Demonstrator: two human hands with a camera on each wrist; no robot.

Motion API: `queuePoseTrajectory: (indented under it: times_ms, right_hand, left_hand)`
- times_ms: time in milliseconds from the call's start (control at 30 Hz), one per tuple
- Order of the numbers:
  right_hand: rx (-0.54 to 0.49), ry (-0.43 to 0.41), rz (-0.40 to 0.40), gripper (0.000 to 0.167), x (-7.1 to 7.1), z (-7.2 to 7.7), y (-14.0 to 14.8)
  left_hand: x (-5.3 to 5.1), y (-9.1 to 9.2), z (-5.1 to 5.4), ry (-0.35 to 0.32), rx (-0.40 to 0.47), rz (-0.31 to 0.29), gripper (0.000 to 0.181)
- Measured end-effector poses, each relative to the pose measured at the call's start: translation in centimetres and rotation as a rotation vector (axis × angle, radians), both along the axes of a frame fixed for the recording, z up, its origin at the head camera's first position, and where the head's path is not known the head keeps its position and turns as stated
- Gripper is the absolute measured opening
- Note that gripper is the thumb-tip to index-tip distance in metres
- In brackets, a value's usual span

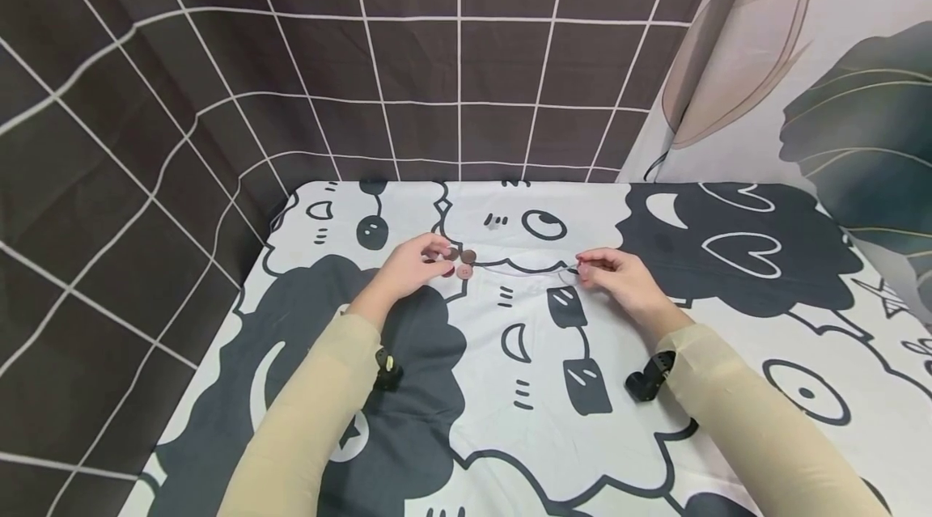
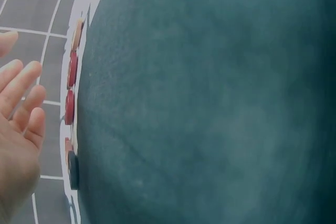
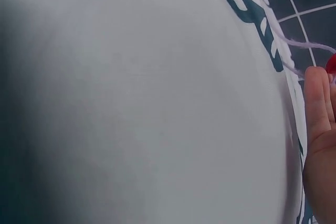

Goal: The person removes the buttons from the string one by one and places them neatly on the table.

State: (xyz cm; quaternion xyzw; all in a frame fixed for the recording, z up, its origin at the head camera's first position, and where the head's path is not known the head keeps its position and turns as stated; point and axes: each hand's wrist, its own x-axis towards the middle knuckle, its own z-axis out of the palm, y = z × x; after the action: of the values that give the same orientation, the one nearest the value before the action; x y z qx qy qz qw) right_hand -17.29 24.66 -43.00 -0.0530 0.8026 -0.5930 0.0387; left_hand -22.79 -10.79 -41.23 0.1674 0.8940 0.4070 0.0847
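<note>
My left hand (image 1: pixel 411 264) hovers beside a small cluster of buttons, its fingers loosely bent. Its thumb and fingers stand apart in the left wrist view. In the cluster are a brown button (image 1: pixel 468 256) and a pink button (image 1: pixel 464 272); others are partly behind the fingers. From the side, a red button (image 2: pixel 72 70) and a dark button (image 2: pixel 73 171) show in the row. On the right, my right hand (image 1: pixel 619 278) pinches a thin pale lavender string (image 1: pixel 520 273), which runs left toward the buttons. Something small and red (image 3: pixel 331 64) shows at its fingertips; what it is, I cannot tell.
Everything lies on a white cloth (image 1: pixel 488 387) with dark cartoon shapes. A dark curtain with a white grid (image 1: pixel 408 56) hangs behind and to the left. At the right hangs a leaf-patterned fabric (image 1: pixel 866 120). Each wrist wears a black camera (image 1: pixel 650 377).
</note>
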Motion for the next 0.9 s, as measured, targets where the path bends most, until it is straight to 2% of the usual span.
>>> queuePoseTrajectory:
  times_ms: [333, 633, 900]
  right_hand:
    - [-0.002, 0.024, 0.011, 0.037, -0.3, -0.2, -0.1]
    - [0.038, 0.034, 0.006, 0.037, -0.2, -0.5, 0.1]
    - [0.019, 0.032, 0.018, 0.039, -0.2, -0.4, 0.1]
  left_hand:
    - [-0.2, 1.0, -0.1, -0.015, 0.043, -0.013, 0.037]
    - [-0.1, 1.6, 0.0, -0.034, 0.074, -0.025, 0.043]
    - [-0.3, 2.2, 0.1, -0.044, -0.006, -0.032, 0.045]
